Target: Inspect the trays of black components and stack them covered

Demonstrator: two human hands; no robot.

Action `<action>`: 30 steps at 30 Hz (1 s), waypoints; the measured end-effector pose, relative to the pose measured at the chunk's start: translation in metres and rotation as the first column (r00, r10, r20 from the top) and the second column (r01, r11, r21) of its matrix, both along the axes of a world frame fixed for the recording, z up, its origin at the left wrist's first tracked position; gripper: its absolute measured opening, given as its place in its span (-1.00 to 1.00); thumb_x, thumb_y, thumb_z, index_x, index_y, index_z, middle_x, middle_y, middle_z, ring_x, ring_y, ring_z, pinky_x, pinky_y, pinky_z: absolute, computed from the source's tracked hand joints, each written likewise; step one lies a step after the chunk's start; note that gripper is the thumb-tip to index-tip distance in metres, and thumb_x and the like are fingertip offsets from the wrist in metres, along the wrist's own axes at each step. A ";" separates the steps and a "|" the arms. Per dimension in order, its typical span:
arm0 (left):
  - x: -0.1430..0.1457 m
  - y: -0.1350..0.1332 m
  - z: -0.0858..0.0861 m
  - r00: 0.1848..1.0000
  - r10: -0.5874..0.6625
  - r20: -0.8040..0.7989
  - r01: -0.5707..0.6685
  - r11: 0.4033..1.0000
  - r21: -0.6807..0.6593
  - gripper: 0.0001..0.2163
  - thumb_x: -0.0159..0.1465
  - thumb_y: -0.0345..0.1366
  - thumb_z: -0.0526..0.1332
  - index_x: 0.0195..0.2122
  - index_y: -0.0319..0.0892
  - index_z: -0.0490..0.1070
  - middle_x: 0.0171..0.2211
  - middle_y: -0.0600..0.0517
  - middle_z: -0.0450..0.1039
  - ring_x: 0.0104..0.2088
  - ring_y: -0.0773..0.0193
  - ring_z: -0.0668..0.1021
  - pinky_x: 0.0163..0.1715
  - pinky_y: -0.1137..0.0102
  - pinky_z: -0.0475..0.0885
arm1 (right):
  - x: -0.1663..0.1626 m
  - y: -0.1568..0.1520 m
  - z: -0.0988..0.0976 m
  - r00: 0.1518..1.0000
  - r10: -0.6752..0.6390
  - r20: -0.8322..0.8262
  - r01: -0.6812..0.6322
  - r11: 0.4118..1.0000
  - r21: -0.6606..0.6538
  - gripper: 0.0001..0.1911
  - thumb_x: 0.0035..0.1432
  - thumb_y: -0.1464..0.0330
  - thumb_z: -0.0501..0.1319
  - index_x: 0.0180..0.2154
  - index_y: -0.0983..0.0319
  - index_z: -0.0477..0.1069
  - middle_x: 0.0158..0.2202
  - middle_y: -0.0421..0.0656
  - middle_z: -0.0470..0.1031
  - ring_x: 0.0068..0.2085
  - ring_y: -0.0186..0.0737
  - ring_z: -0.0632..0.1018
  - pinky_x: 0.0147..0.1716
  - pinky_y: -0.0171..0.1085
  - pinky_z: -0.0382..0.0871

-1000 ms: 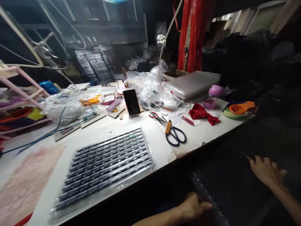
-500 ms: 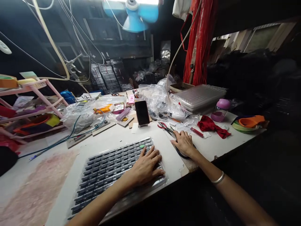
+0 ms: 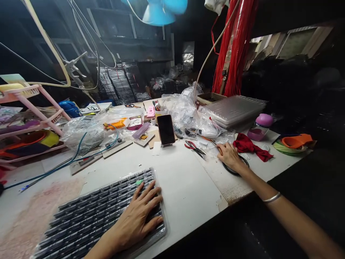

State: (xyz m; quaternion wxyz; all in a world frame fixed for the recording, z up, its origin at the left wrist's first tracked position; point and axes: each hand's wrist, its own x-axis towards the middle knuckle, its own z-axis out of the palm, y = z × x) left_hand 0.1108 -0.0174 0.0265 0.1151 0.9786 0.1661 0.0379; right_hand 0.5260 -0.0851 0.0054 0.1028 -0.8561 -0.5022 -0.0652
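My left hand (image 3: 138,216) lies with spread fingers over the right end of a clear plastic tray (image 3: 165,227) holding rows of small black parts (image 3: 99,212). A small green piece (image 3: 139,182) sits near its index fingertip. My right hand (image 3: 229,156), fingers bent, rests on the right part of the table with a black cord loop (image 3: 246,160) partly under its palm. A thin tool shaft (image 3: 212,141) points at its fingertips; whatever handle it has is hidden. To the hand's left lie red-handled pliers (image 3: 192,145).
A phone (image 3: 166,129) stands upright mid-table. Clear plastic bags (image 3: 183,109) and a stack of clear trays (image 3: 234,109) fill the back. A red cloth (image 3: 252,147) and tape rolls (image 3: 293,144) lie right. The table's front edge (image 3: 192,232) runs diagonally, close to my left hand.
The tray and my left hand have shifted left and toward me. My right hand has moved right, the black loop along with it, away from the pliers and over the red screwdriver handle.
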 end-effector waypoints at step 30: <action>0.005 -0.003 0.011 0.994 -0.068 0.091 0.085 0.975 -0.206 -0.72 0.26 -0.17 0.15 -0.03 -0.11 0.35 0.04 -0.07 0.38 0.20 0.09 0.30 0.30 0.06 -0.09 | 0.015 0.068 0.026 0.984 -0.105 -0.144 0.061 0.958 -0.280 -0.64 0.22 0.22 0.16 -0.01 0.25 0.34 -0.02 -0.07 0.40 -0.09 -0.19 0.48 -0.13 -0.09 0.42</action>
